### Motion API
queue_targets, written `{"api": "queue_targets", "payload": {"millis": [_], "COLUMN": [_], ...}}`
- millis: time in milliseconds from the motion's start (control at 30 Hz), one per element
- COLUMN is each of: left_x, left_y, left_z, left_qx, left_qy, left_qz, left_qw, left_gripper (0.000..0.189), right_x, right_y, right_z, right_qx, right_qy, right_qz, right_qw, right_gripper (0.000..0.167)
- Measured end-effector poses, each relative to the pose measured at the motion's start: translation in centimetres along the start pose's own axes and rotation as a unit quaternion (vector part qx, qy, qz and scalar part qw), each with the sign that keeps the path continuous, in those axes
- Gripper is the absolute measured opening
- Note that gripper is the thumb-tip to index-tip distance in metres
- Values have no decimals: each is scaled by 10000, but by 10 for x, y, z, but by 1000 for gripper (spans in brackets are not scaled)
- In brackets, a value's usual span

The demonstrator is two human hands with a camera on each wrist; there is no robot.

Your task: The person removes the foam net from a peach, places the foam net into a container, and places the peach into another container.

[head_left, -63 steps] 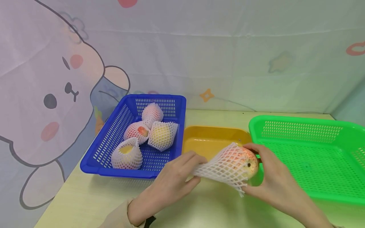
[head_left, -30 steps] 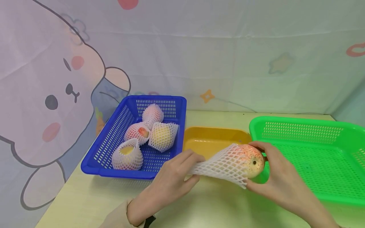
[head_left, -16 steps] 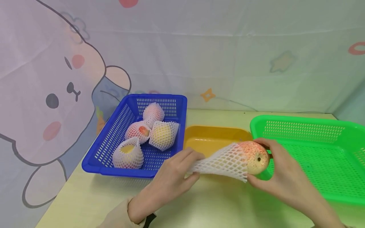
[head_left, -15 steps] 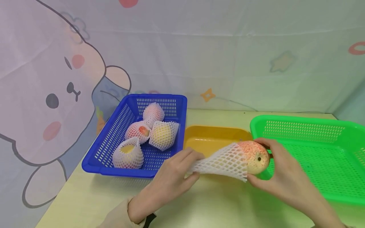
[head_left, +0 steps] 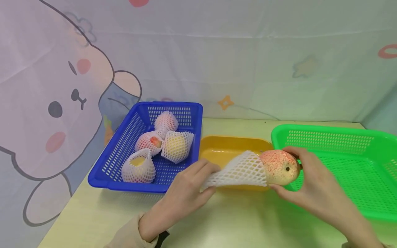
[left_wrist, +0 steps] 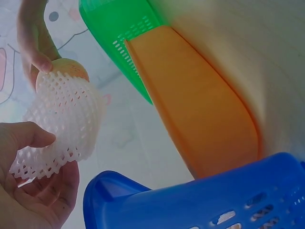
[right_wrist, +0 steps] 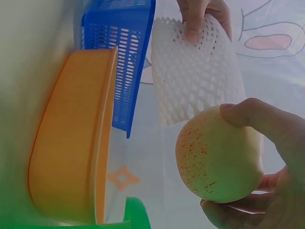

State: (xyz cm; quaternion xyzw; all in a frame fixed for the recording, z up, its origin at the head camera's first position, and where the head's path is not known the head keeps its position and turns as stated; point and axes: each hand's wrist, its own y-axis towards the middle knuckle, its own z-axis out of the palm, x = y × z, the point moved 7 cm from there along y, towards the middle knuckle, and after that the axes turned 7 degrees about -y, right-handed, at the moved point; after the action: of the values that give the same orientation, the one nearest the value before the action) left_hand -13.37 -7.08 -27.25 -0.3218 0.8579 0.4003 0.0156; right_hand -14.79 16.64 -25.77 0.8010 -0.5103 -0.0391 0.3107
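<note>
My left hand (head_left: 187, 186) pinches the narrow end of a white foam fruit net (head_left: 237, 170), which stretches to the right. A round yellow fruit with red speckles (head_left: 280, 167) sticks out of the net's wide mouth, mostly bare. My right hand (head_left: 319, 187) grips this fruit by its far side, thumb below and fingers above. In the right wrist view the fruit (right_wrist: 219, 155) shows pale yellow-green, its left edge at the net (right_wrist: 198, 71). The left wrist view shows the thumb and fingers holding the net (left_wrist: 66, 119). The fruit's exact kind is unclear.
On the left stands a blue basket (head_left: 124, 187) with several net-wrapped fruits (head_left: 176, 146). A yellow-orange tray (head_left: 235, 139) sits in the middle, partly behind the hands. To the right is a green basket (head_left: 335, 175). A printed cloth hangs behind the table (head_left: 235, 220).
My right hand has moved right and slightly up with the fruit, drawing it out of the net. The left hand has stayed nearly in place, holding the net's end.
</note>
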Motion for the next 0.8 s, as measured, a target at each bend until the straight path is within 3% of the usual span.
{"api": "queue_targets", "payload": {"millis": [533, 800], "left_x": [-4, -9], "left_y": [2, 10], "left_z": [4, 12], "left_qx": [-256, -731], "left_qy": [631, 1478], "left_qz": [198, 498], "left_qw": [9975, 9850], "left_gripper": [38, 31], "right_x": [-18, -29], "right_y": [0, -1], "right_z": [-4, -9], "right_qx": [476, 604], "right_qy": [-240, -245], "right_qz": [89, 85], "right_qw": [9985, 9978], "right_gripper": [80, 81]}}
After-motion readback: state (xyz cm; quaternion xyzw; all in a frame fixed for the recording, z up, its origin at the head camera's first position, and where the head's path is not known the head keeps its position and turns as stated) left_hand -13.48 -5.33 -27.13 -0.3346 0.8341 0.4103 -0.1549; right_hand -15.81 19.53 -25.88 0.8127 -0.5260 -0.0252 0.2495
